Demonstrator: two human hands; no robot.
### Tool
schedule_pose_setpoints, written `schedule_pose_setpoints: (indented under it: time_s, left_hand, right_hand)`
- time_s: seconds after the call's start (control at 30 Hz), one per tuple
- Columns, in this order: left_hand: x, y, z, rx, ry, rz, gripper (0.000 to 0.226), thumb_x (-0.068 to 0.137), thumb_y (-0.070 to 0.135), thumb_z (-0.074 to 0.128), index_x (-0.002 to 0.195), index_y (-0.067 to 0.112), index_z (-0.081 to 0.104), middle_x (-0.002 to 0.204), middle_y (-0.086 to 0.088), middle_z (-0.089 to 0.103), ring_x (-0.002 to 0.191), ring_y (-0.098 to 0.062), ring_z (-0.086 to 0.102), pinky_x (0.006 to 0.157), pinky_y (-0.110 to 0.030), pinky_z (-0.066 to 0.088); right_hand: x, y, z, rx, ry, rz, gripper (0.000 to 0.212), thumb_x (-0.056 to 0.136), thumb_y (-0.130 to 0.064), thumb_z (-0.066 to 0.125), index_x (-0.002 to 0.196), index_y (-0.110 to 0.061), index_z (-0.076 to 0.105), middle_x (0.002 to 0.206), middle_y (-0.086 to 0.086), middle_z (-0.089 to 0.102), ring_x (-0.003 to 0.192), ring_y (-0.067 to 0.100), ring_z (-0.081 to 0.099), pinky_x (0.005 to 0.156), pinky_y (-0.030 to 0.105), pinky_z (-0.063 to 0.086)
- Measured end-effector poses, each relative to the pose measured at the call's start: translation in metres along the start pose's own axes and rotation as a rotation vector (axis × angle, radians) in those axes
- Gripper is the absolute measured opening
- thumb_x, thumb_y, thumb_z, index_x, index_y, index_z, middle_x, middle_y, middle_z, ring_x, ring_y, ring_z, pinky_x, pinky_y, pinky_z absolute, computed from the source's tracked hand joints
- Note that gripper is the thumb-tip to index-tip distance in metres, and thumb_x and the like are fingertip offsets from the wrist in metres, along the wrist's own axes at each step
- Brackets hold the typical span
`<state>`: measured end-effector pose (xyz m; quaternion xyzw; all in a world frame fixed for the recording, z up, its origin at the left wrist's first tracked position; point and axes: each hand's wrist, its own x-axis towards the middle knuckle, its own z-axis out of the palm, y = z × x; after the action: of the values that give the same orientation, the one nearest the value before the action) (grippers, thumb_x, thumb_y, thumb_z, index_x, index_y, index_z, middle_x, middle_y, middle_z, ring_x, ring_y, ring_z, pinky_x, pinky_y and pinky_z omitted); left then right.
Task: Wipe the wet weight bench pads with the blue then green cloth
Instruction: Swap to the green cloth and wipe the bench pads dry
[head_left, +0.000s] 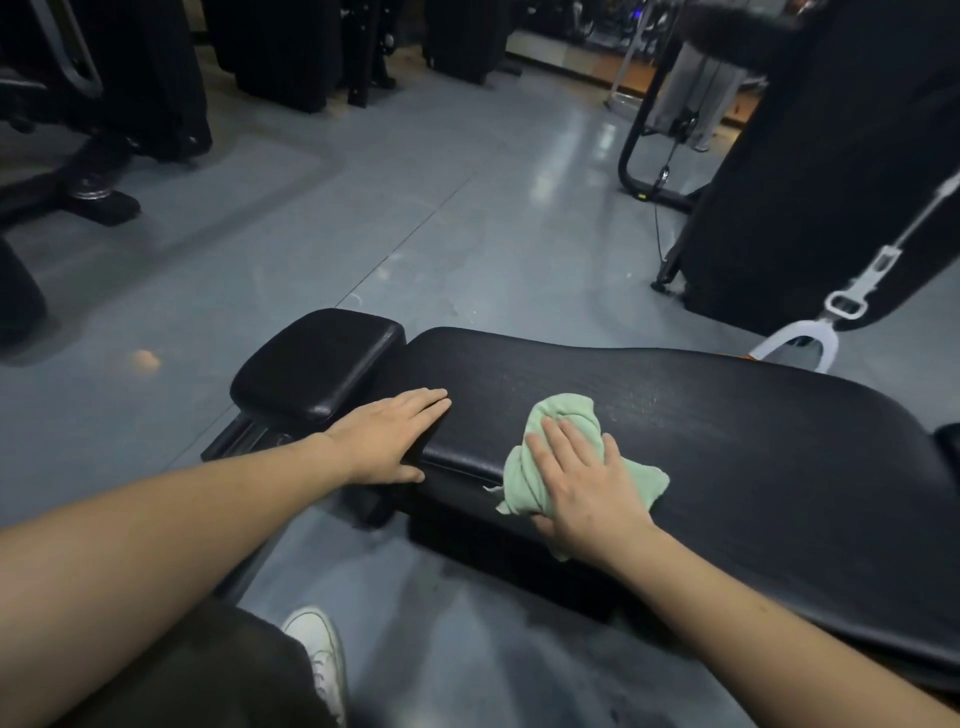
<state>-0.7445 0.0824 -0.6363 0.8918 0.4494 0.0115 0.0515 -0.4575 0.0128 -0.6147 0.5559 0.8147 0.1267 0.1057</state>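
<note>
The black weight bench has a long back pad (727, 441) and a small seat pad (317, 364) to its left. A crumpled green cloth (566, 415) lies on the near left part of the long pad. My right hand (587, 483) presses flat on the cloth, fingers straight, thumb at the pad's near edge. My left hand (395, 436) rests flat on the long pad's left end, fingers straight, thumb down over the edge. No blue cloth is in view.
Grey gym floor (467, 208) stretches beyond the bench. Black machines stand at the left (104, 130) and right (831, 182), with a white strap handle (810, 332) hanging near the bench's far side. My white shoe (317, 654) is on the floor below.
</note>
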Motion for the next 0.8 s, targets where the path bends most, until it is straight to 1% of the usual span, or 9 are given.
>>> schedule_pose_setpoints:
  time_s: [0.07, 0.17, 0.23, 0.3, 0.4, 0.47, 0.67, 0.73, 0.8]
  left_hand:
    - [0.000, -0.002, 0.001, -0.009, 0.012, 0.002, 0.102, 0.087, 0.054, 0.064, 0.159, 0.018, 0.002, 0.167, 0.003, 0.000, 0.153, -0.015, 0.004, 0.120, -0.026, 0.011]
    - [-0.003, -0.004, 0.004, -0.012, 0.039, 0.007, 0.102, 0.086, 0.055, 0.064, 0.159, 0.019, 0.003, 0.167, 0.004, 0.002, 0.153, -0.014, 0.006, 0.120, -0.025, 0.011]
    - [-0.003, -0.003, 0.005, -0.008, 0.041, 0.001, 0.101, 0.086, 0.056, 0.063, 0.159, 0.018, 0.004, 0.167, 0.003, 0.001, 0.153, -0.015, 0.006, 0.121, -0.026, 0.011]
    - [0.000, 0.000, 0.006, -0.008, 0.036, -0.010, 0.102, 0.086, 0.057, 0.063, 0.159, 0.016, 0.005, 0.167, 0.001, 0.002, 0.153, -0.016, 0.006, 0.123, -0.028, 0.011]
    - [0.006, 0.009, 0.005, 0.008, 0.016, -0.028, 0.104, 0.085, 0.060, 0.062, 0.159, 0.013, 0.005, 0.167, -0.002, 0.002, 0.153, -0.020, 0.006, 0.123, -0.033, 0.014]
    - [0.010, 0.015, 0.003, 0.003, -0.001, -0.039, 0.106, 0.084, 0.061, 0.062, 0.159, 0.014, 0.004, 0.167, -0.002, 0.001, 0.153, -0.021, 0.005, 0.123, -0.033, 0.013]
    - [0.027, 0.060, -0.004, -0.032, -0.013, 0.048, 0.107, 0.083, 0.063, 0.062, 0.159, 0.018, 0.002, 0.167, 0.002, -0.003, 0.153, -0.018, 0.002, 0.123, -0.031, 0.010]
    - [0.035, 0.078, -0.006, -0.030, -0.005, 0.073, 0.109, 0.083, 0.064, 0.062, 0.159, 0.018, 0.000, 0.167, 0.002, -0.004, 0.154, -0.020, 0.000, 0.124, -0.033, 0.010]
    - [0.045, 0.093, -0.010, -0.033, 0.001, 0.115, 0.112, 0.081, 0.063, 0.065, 0.159, 0.019, -0.001, 0.167, 0.002, -0.005, 0.154, -0.019, -0.001, 0.124, -0.032, 0.009]
  right_hand:
    - [0.005, -0.006, -0.001, -0.018, -0.023, -0.002, 0.105, 0.070, -0.061, 0.073, 0.153, -0.008, 0.037, 0.158, 0.016, 0.036, 0.147, 0.034, 0.032, 0.107, 0.067, 0.032]
    - [0.021, -0.019, -0.006, -0.039, -0.048, -0.033, 0.099, 0.087, -0.064, 0.053, 0.159, -0.009, 0.013, 0.165, 0.019, 0.012, 0.153, 0.035, 0.011, 0.115, 0.066, 0.017]
    - [0.037, -0.032, -0.010, -0.045, -0.048, -0.048, 0.098, 0.091, -0.065, 0.047, 0.158, -0.008, 0.004, 0.166, 0.019, 0.003, 0.153, 0.036, 0.003, 0.116, 0.066, 0.012]
    - [0.050, -0.043, -0.012, -0.039, -0.049, -0.063, 0.099, 0.092, -0.066, 0.045, 0.158, -0.008, 0.001, 0.166, 0.019, 0.001, 0.153, 0.035, 0.001, 0.116, 0.066, 0.011]
    - [0.053, -0.045, -0.012, -0.032, -0.045, -0.075, 0.099, 0.092, -0.066, 0.045, 0.158, -0.008, 0.000, 0.166, 0.019, 0.000, 0.153, 0.034, 0.000, 0.117, 0.065, 0.012]
    - [0.047, -0.040, -0.010, -0.028, -0.043, -0.082, 0.097, 0.093, -0.065, 0.044, 0.158, -0.009, -0.001, 0.166, 0.018, -0.001, 0.154, 0.033, -0.001, 0.117, 0.065, 0.010]
    - [0.000, -0.006, -0.006, -0.024, -0.045, -0.017, 0.095, 0.094, -0.062, 0.047, 0.159, -0.011, 0.000, 0.167, 0.016, -0.001, 0.154, 0.032, -0.002, 0.118, 0.064, 0.011]
    - [-0.025, 0.011, -0.005, 0.013, -0.046, 0.034, 0.098, 0.090, -0.063, 0.051, 0.159, -0.011, 0.007, 0.167, 0.016, 0.004, 0.154, 0.032, 0.003, 0.116, 0.064, 0.013]
    - [-0.052, 0.027, -0.003, 0.030, -0.017, 0.079, 0.102, 0.080, -0.067, 0.061, 0.157, -0.010, 0.025, 0.164, 0.017, 0.021, 0.152, 0.032, 0.018, 0.113, 0.066, 0.022]
